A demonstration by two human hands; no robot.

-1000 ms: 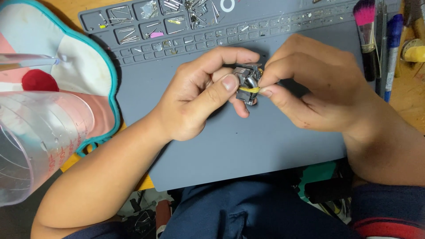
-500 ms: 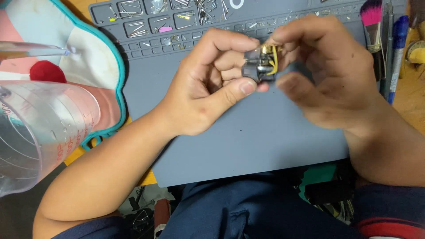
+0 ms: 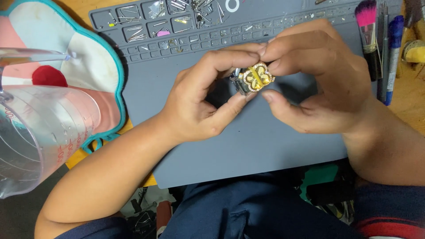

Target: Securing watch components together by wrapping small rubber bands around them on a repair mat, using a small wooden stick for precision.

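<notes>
Your left hand (image 3: 201,104) and right hand (image 3: 318,84) both pinch a gold clover-shaped piece (image 3: 256,77) with a dark metal part behind it, held above the grey mat (image 3: 248,146), toward its far edge by the parts compartments (image 3: 155,20).

A grey work mat (image 3: 248,155) covers most of the wooden desk (image 3: 411,110). Along its far edge runs a row of small compartments (image 3: 155,20) holding pins, screws and tiny metal parts, with a strip of smaller cells just below. At the left lies a cloth (image 3: 84,66) in pink and white with a red spot and a teal border. In front of it stands a clear plastic measuring jug (image 3: 40,132) with red markings. At the right, beside the mat, lie a brush (image 3: 367,26) with pink bristles, a blue pen (image 3: 392,57) and a yellow object (image 3: 416,53).
</notes>
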